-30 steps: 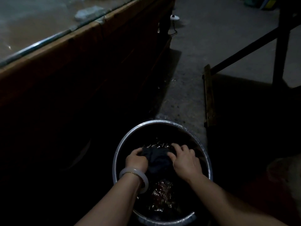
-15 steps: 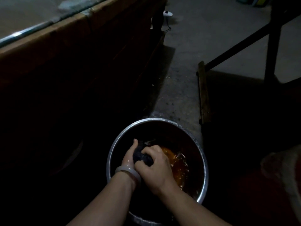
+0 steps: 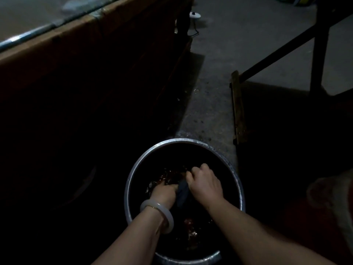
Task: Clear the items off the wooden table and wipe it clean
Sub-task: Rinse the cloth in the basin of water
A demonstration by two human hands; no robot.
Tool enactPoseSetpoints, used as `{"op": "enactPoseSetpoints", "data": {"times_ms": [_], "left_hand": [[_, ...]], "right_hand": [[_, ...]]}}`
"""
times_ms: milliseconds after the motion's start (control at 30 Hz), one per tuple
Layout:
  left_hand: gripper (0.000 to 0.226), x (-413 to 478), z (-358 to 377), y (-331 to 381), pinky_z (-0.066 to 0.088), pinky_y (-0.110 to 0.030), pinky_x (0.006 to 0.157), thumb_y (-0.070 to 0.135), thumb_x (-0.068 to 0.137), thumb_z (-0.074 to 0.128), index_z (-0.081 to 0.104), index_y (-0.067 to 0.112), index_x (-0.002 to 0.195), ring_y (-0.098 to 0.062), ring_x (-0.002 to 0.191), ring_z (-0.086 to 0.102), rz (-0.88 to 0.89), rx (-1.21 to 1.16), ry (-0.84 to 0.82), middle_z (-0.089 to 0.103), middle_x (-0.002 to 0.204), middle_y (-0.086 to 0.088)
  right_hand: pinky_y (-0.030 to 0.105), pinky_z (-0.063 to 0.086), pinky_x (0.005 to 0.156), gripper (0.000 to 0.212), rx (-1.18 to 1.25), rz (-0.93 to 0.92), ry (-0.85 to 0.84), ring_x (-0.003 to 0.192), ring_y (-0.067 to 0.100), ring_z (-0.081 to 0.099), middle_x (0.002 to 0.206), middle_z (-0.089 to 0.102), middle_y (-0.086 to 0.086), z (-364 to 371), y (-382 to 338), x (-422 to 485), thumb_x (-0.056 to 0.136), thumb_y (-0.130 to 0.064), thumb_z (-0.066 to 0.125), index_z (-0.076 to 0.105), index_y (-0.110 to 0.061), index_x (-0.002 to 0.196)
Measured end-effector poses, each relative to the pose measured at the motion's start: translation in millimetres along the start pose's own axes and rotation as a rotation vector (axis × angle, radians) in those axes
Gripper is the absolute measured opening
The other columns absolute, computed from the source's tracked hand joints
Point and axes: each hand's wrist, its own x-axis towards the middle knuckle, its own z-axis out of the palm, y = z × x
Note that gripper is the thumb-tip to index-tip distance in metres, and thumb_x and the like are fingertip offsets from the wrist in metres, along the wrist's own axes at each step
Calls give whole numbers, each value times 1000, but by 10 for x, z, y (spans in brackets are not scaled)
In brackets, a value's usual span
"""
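A round metal basin (image 3: 133, 169) stands on the floor below me, holding dark, rippling water. A dark wet cloth (image 3: 183, 192) is bunched between my two hands inside the basin. My left hand (image 3: 164, 194), with a pale bangle on its wrist, grips the cloth's left side at the water. My right hand (image 3: 205, 185) is clenched on the cloth's right side, slightly higher. The wooden table (image 3: 63, 44) rises at the upper left, its top edge lit and its side in deep shadow.
A concrete floor strip (image 3: 210, 92) runs away from the basin. A low wooden plank (image 3: 237, 111) and dark frame legs (image 3: 319, 44) stand to the right. A small white object with a cord (image 3: 194, 16) lies far back. A pale bundle (image 3: 332, 192) sits at right.
My hands went from apart on the cloth, to pressed together wringing it, and are now spread again with the cloth between them. The water has been stirred.
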Motion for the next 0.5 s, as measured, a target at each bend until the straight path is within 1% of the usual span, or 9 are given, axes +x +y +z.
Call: {"op": "enactPoseSetpoints", "data": {"times_ms": [33,67,100,167,200,267,367,433,500], "left_hand": [[37,91,1,-105,39,-27,99,5,92,51,53,7,129,-31,118,52,23,-3,-36,55,128,-17],[39,166,-40,-182,44,-29,97,3,85,59,58,9,123,-31,111,57,41,42,40,59,123,-18],[43,215,-61,-210,47,-32,96,3,79,62,61,14,120,-30,106,59,31,-24,93,59,122,-17],[50,255,-70,-244,48,-30,94,6,78,61,57,23,125,-27,106,59,26,-53,96,52,131,-15],[55,238,-36,-256,46,-29,93,9,81,61,51,27,132,-27,110,56,21,-26,85,48,136,-15],[64,169,22,-228,42,-31,96,19,85,63,37,32,141,-30,119,50,-9,-63,60,38,143,-16],[66,120,66,-183,36,-35,105,48,85,59,37,25,143,-32,125,45,-2,-204,-63,40,143,-14],[75,92,8,-148,41,-39,101,67,73,59,56,16,129,-32,112,57,-46,-445,-157,60,123,-14],[65,84,-71,-129,50,-39,82,66,80,52,71,6,97,-31,88,64,-40,-669,-274,71,89,-17]], "right_hand": [[39,45,88,35,-32,6,-9,117,27,47,126,45,7,31,92,-3,98,-45,42,53,-21,122],[40,43,93,42,-47,18,-17,124,26,39,135,38,7,66,167,-28,97,-46,44,42,-25,133],[41,39,100,53,-71,25,-32,131,26,31,144,30,8,102,219,-58,97,-49,44,30,-27,144],[48,28,109,72,-128,71,-101,140,28,15,156,9,10,192,238,-140,95,-57,42,7,-33,153],[50,26,110,75,-98,121,-154,141,30,12,157,2,10,252,209,-181,94,-59,43,3,-37,153],[47,30,108,70,130,244,-229,135,31,20,154,3,10,341,100,-220,92,-52,53,16,-38,151],[31,48,89,32,542,261,-246,104,20,50,137,36,6,372,-92,-216,91,-23,62,54,-30,121],[31,52,70,13,719,219,-196,92,19,60,115,57,6,295,-230,-260,86,-22,67,59,-31,92],[32,52,65,12,816,93,-142,86,18,61,100,61,5,156,-382,-349,80,-27,69,57,-28,81]]}}
